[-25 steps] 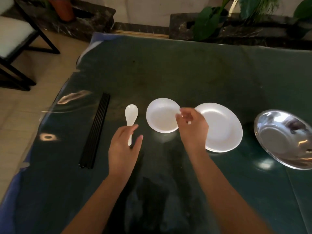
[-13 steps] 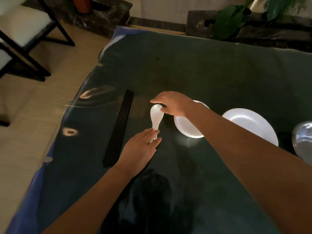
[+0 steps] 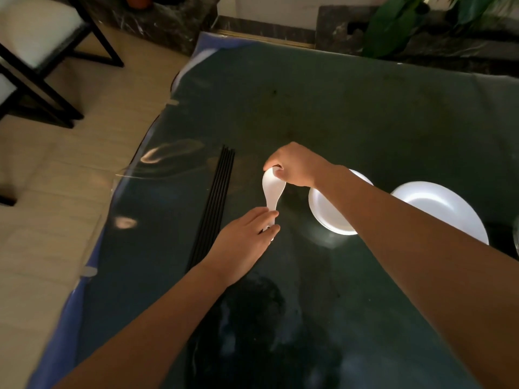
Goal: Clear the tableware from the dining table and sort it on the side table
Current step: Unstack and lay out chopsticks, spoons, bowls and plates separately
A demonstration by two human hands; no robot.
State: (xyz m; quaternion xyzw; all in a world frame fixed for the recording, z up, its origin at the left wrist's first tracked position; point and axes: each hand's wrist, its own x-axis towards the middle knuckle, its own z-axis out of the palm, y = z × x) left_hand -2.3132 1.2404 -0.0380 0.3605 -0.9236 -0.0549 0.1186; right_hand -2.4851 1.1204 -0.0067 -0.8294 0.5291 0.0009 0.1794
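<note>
A white spoon (image 3: pixel 271 192) lies on the dark glass-topped table (image 3: pixel 337 113). My left hand (image 3: pixel 244 242) pinches its handle end, and my right hand (image 3: pixel 297 164) grips the rim of its bowl end. Left of the spoon lies a row of several black chopsticks (image 3: pixel 214 206). To the right sits a small white bowl (image 3: pixel 328 211), partly hidden by my right forearm. Beyond it is a larger white plate (image 3: pixel 438 206).
The edge of a shiny metal bowl (image 3: pixel 516 237) shows at the right border. Black-framed chairs with white cushions (image 3: pixel 33 32) stand on the tiled floor at left. Potted plants (image 3: pixel 393 23) line a dark ledge behind the table. The table's left edge (image 3: pixel 112 220) is close to the chopsticks.
My right hand crossed from the small bowl over to the spoon's bowl end and closed on it. My left hand came down onto the handle. The view shifted left.
</note>
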